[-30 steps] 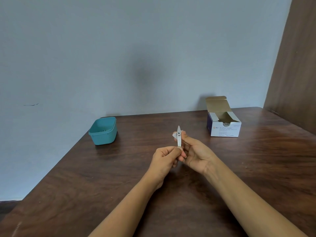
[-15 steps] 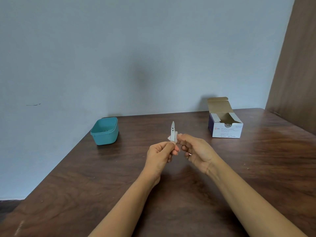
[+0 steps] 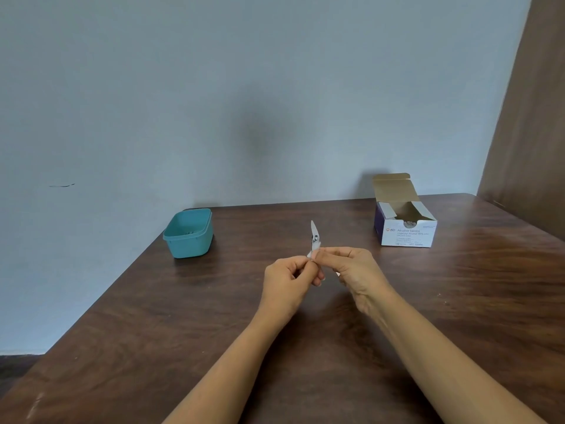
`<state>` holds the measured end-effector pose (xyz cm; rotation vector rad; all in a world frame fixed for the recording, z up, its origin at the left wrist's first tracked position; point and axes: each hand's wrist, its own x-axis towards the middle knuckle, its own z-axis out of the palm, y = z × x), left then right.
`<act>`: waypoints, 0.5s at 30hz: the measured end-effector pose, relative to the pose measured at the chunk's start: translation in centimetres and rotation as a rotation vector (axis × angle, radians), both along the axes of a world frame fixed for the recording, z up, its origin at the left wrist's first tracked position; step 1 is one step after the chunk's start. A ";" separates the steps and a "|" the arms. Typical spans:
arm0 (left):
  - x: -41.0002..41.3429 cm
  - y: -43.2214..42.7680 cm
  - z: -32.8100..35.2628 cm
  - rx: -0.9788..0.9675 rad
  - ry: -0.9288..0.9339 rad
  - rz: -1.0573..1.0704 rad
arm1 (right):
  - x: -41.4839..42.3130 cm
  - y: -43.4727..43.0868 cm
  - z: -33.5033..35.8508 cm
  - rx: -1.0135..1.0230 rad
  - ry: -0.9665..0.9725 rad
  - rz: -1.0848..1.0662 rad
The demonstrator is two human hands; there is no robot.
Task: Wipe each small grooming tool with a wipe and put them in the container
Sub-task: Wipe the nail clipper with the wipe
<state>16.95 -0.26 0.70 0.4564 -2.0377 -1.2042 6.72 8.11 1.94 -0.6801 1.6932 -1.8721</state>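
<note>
Upright nail clipper (image 3: pixel 314 237): left hand (image 3: pixel 289 281) pinches its base, right hand (image 3: pixel 354 270) pinches seemingly a wipe (image 3: pixel 309 255) against it; teal container (image 3: pixel 188 232) forward-left, nearer the left.

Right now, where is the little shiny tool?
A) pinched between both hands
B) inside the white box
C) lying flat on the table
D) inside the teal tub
A: the left hand and right hand both pinch the grooming tool, its tip pointing up above the table, apart from the teal container and the swab box.
</note>
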 end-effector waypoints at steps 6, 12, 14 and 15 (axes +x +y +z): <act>-0.2 0.3 -0.2 -0.091 -0.029 -0.006 | 0.3 -0.3 -0.4 -0.086 -0.010 -0.065; -0.2 0.6 0.2 -0.056 -0.028 -0.006 | 0.7 -0.6 -0.3 -0.126 -0.001 -0.117; -0.1 0.4 0.2 -0.022 -0.016 -0.010 | 0.5 -0.6 -0.3 -0.099 -0.006 -0.096; -0.1 0.4 0.3 -0.003 -0.014 -0.013 | 0.3 -0.6 -0.3 -0.078 -0.006 -0.076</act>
